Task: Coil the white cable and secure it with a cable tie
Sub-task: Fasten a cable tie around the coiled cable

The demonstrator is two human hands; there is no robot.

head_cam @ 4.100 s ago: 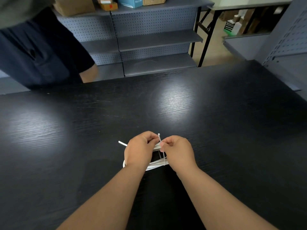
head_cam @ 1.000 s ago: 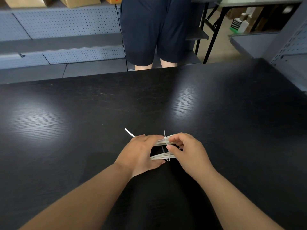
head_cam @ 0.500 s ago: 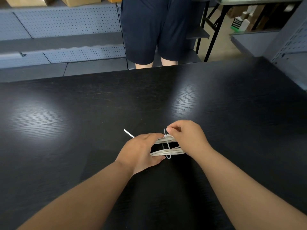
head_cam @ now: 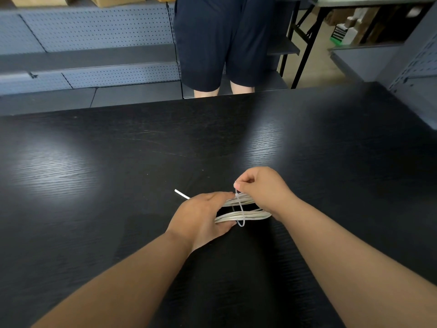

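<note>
One coiled white cable (head_cam: pixel 248 215) sits low centre of the frame, held at the dark worktop (head_cam: pixel 118 162) by two hands. The left hand (head_cam: pixel 201 216) curls its fingers round the coil's left end; the right hand (head_cam: pixel 262 188) pinches the tail of one cable tie (head_cam: pixel 241 209), which is looped loosely round the strands.

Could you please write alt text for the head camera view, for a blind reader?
The left hand holds a coiled white cable over a black table while the right hand pinches the tail of a cable tie looped around it.
</note>
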